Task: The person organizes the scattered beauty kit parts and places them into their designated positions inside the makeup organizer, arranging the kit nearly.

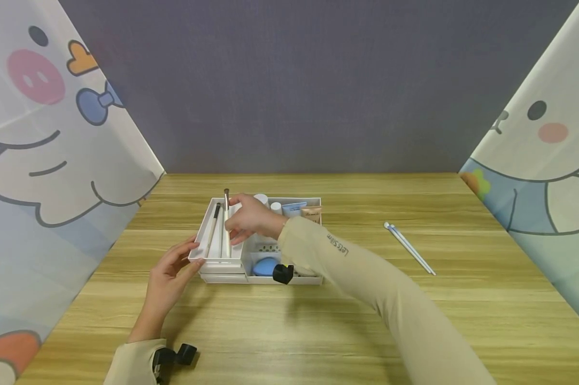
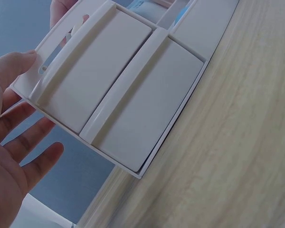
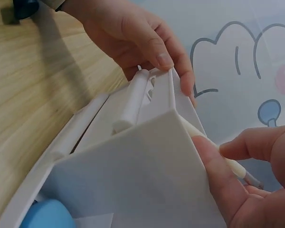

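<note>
A white cosmetics organizer [image 1: 223,270] stands on the table, with a shallow tray on top at its left and two drawers [image 2: 102,71] below it, both pushed in. My left hand [image 1: 171,270] holds the tray's front left corner, thumb on the front edge and fingers along the outer side. Between thumb and fingers, my right hand [image 1: 253,216] pinches a makeup brush [image 1: 227,206] with a pale handle. The brush stands tilted, dark tip up, its lower end inside the tray. Another dark-tipped brush [image 1: 214,227] and a slim grey-white stick [image 1: 221,232] lie left of it in the tray.
White-capped bottles [image 1: 276,207], a blue tube [image 1: 294,208] and a peach tube [image 1: 311,213] stand in the organizer's right part. A blue sponge [image 1: 265,267] lies in its front compartment. Two thin white-and-blue sticks [image 1: 409,249] lie on the table [image 1: 366,321] to the right.
</note>
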A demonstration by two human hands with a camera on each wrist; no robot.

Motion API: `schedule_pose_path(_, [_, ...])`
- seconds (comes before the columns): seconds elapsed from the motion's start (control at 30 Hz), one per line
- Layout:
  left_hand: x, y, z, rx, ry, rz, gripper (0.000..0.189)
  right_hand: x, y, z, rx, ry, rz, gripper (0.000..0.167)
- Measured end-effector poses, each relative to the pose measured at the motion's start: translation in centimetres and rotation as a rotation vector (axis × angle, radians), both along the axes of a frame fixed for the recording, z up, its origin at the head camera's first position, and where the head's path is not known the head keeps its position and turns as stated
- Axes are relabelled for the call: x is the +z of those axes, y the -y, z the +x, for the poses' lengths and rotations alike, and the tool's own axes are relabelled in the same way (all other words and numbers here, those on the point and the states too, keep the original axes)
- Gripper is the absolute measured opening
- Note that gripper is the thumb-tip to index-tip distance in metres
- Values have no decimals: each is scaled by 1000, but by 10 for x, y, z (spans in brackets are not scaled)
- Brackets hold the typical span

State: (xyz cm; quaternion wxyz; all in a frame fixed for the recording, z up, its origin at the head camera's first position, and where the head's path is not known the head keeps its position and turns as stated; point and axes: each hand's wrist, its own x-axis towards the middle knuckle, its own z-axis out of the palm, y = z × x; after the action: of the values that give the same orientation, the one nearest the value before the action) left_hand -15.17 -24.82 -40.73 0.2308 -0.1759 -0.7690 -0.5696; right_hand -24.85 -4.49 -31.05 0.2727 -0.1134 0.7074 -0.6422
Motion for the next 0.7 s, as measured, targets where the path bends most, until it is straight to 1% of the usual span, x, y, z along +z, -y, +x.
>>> schedule_pose_path(0.17, [-1,0,0,-1,1,-1,36,0,0,-2,8,31,27,65])
schedule_pose_path(0.37, [0,-1,-1,6,3,2,36,0,-2,-3,17,32,38,61])
schedule_pose_path(0.5, [0,-1,0,9,4,5,36,0,-3,-3,25,36,21,58])
schedule_pose_path(0.7, [1,0,0,7,7,2,36,-2,-6,-3,41,28,-21,58])
